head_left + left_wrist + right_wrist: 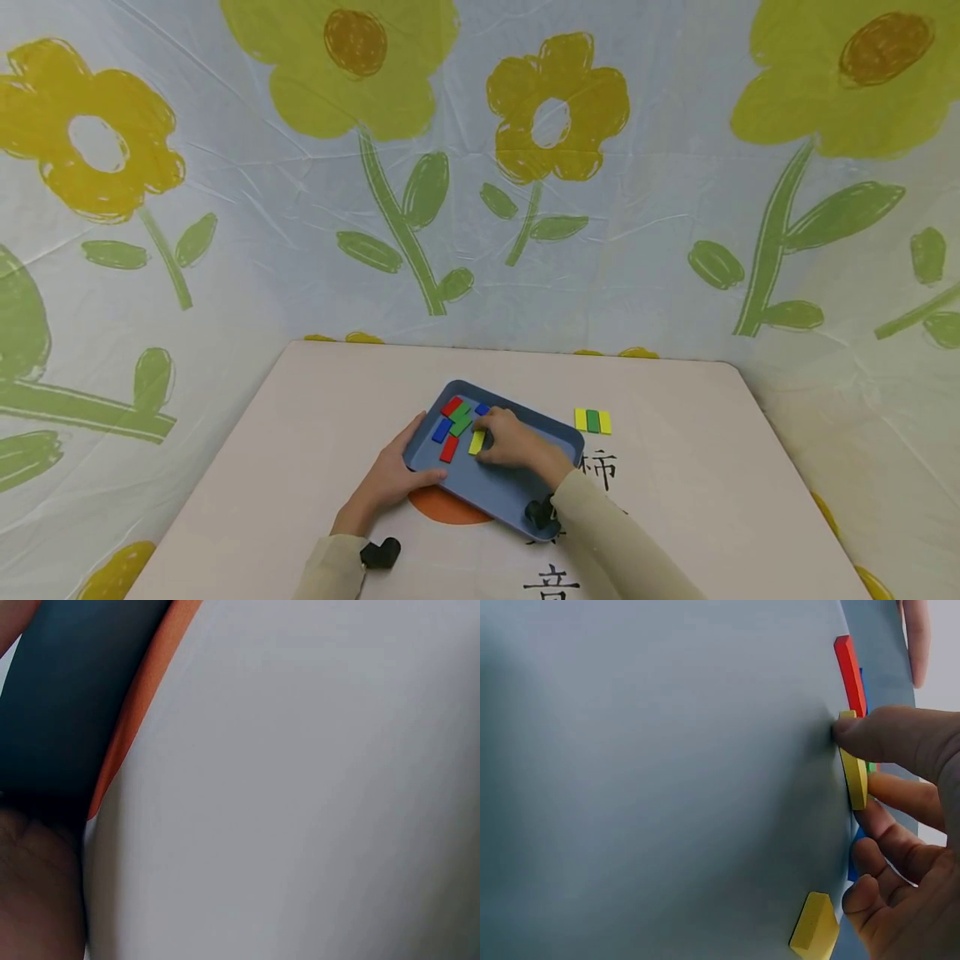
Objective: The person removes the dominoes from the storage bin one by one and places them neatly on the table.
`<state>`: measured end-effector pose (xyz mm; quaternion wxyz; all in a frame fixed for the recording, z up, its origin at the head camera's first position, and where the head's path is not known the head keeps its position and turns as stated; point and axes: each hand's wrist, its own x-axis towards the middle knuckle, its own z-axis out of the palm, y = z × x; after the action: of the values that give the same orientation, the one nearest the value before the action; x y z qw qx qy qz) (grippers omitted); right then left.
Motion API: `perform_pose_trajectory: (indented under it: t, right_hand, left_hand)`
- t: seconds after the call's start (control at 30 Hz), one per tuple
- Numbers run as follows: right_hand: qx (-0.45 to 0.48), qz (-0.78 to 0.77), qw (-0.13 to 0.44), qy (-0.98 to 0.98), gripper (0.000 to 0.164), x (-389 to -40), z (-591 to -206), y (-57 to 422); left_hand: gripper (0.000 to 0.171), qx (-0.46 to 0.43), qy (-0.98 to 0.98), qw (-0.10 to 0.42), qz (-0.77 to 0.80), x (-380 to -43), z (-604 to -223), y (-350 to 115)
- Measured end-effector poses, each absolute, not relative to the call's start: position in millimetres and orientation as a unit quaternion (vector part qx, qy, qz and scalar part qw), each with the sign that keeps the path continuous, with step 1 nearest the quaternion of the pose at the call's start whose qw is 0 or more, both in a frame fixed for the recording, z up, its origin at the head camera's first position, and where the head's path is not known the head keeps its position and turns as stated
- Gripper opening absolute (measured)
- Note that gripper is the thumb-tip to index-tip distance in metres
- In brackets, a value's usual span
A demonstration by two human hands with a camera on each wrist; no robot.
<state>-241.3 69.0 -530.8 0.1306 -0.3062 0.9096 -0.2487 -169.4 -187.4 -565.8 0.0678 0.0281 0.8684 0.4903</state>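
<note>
My left hand [390, 477] grips the left corner of a blue-grey tray [480, 485], thumb over the near rim and fingers along the left side. Over the tray, my right hand [517, 443] pinches a yellow block [853, 774] between thumb and index finger; the other fingers curl loosely beside it. A second yellow block [815, 927] lies on the tray close to those fingers. Left of the right hand are red blocks [448, 449], green blocks [461, 426] and a blue block [442, 430]. Another blue block [482, 410] shows just beyond the fingers.
On the table [337, 400], right of the tray, a yellow, green and yellow row of blocks [593, 421] lies side by side. Black printed characters [600, 468] and an orange printed shape [450, 507] mark the tabletop. Flower-patterned sheeting [637, 250] surrounds the back and sides.
</note>
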Motion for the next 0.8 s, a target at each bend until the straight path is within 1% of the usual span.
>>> perform_pose_trajectory:
  t: [0.13, 0.4, 0.6, 0.8]
  right_hand:
    - [-0.310, -0.263, 0.128, 0.905, 0.044, -242, -530, 71]
    - [-0.303, -0.291, 0.133, 0.898, 0.048, -248, -515, 85]
    - [-0.294, -0.311, 0.116, 0.896, 0.049, -255, -501, 99]
    - [-0.277, -0.324, 0.102, 0.899, 0.050, -264, -490, 124]
  left_hand:
    - [0.107, 0.026, 0.868, 0.069, 0.491, -169, -566, -187]
    - [0.108, 0.028, 0.867, 0.069, 0.492, -169, -567, -188]
    - [0.109, 0.027, 0.870, 0.063, 0.488, -170, -566, -188]
    - [0.108, 0.031, 0.869, 0.063, 0.489, -170, -567, -187]
